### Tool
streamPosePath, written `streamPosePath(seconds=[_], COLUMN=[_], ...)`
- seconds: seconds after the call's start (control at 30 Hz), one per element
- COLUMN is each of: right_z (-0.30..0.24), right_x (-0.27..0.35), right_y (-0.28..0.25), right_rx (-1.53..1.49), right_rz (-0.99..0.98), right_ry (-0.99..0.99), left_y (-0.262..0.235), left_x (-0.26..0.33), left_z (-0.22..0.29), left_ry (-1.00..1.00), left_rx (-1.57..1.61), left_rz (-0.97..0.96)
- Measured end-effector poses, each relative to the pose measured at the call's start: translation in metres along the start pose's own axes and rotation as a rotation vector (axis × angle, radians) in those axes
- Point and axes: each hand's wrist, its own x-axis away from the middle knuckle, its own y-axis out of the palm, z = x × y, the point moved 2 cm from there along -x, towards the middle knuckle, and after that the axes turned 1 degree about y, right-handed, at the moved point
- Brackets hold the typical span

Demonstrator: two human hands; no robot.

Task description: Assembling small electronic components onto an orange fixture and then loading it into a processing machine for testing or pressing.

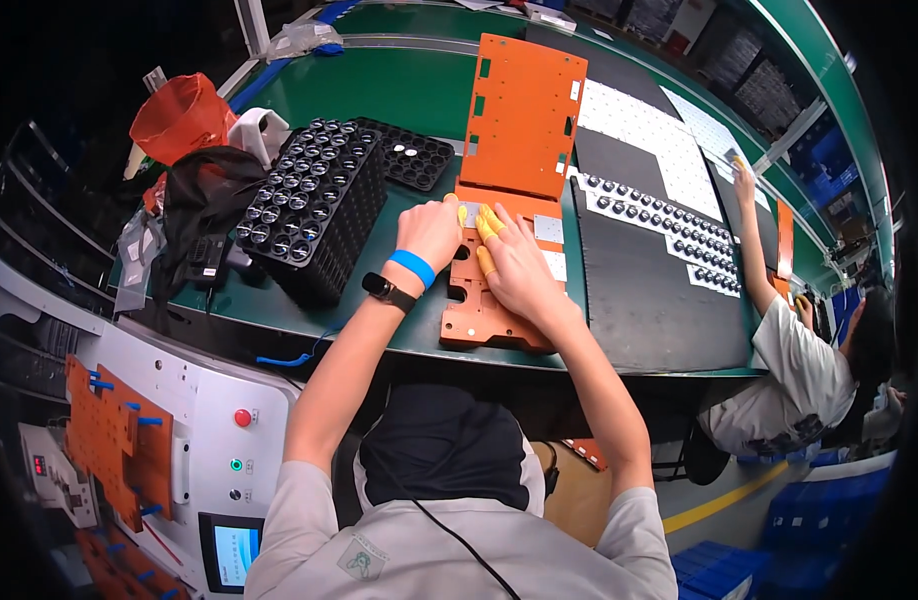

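Orange fixture sits by the tabletop's near edge, lid upright, presumably so both hands fit; left hand curled, right hand laid over it, can't tell if either grip holds anything; black tray stack left, probably for easy reach.

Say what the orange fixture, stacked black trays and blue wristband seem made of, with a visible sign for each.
Orange fixture: probably matte resin board or plastic; flat plates, cleanly cut slots.
Stacked black trays: likely moulded plastic, slightly glossy; repeated round cups.
Blue wristband: perhaps smooth rubber or fabric; even colour, snug curve.
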Motion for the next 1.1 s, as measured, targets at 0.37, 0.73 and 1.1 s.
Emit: streamPosePath(seconds=[0.37, 0.73, 1.1], right_z=[-0.003, -0.002, -0.145], right_x=[-0.005, -0.025, -0.118], right_y=[-0.004, -0.024, -0.032], right_rx=[-0.009, 0.01, -0.365], right_rz=[0.014, -0.114, 0.168], right_ry=[0.049, 0.028, 0.031], left_y=[-0.004, -0.007, -0.054], left_x=[0.003, 0.047, 0.152], left_z=[-0.005, -0.02, -0.019], left_ry=[-0.152, -0.371, -0.442], left_rx=[0.148, 0.544, 1.498], left_rz=[-0.058, 0.206, -0.103])
